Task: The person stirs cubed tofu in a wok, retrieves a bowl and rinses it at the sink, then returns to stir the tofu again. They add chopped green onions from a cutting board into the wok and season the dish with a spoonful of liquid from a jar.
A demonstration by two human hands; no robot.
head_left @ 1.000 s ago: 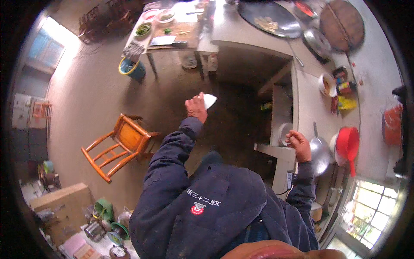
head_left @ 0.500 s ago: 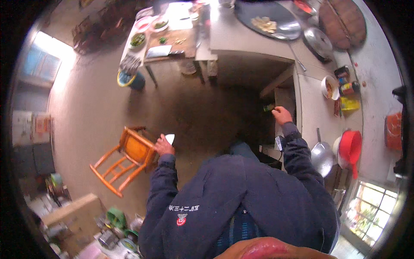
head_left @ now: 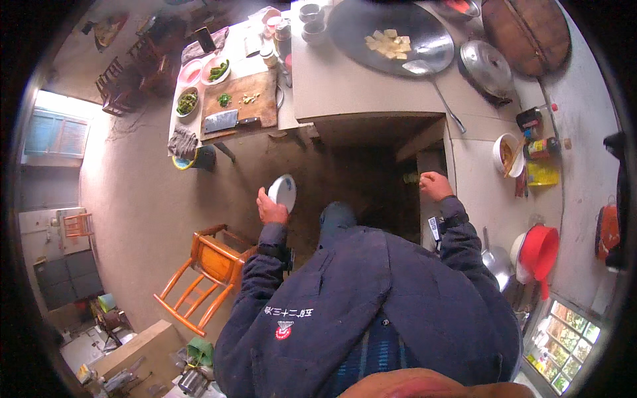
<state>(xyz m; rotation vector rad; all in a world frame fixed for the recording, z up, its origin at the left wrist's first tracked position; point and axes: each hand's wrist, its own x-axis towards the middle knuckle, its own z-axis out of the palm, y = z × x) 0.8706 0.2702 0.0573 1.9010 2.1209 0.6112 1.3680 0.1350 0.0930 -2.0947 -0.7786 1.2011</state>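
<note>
In my left hand (head_left: 273, 207) is a white bowl (head_left: 284, 192) with a small blue mark, tilted on its side above the floor. The fingers wrap its rim and outer wall. My right hand (head_left: 434, 186) is closed, its fingers curled, beside the open space under the counter (head_left: 484, 159); what it holds, if anything, is hidden. A small greenish thing (head_left: 411, 178) shows dimly just left of it. Ahead, a large wok (head_left: 352, 40) set in the counter contains pale cubes (head_left: 388, 44) and the head of a long-handled ladle (head_left: 448, 103).
On the table at front left lie a cleaver (head_left: 222, 121) and a chopping board (head_left: 262, 89) with chopped greens. A wooden chair (head_left: 219, 262) stands left of me, a bucket (head_left: 204, 158) by the table. A white bowl (head_left: 499, 156), pot lid (head_left: 486, 63) and red colander (head_left: 541, 252) are on the right.
The whole view has shifted, bringing the table and wok more fully into sight. My left hand has moved right and forward with the bowl, now showing more of it. My right hand stays near the counter.
</note>
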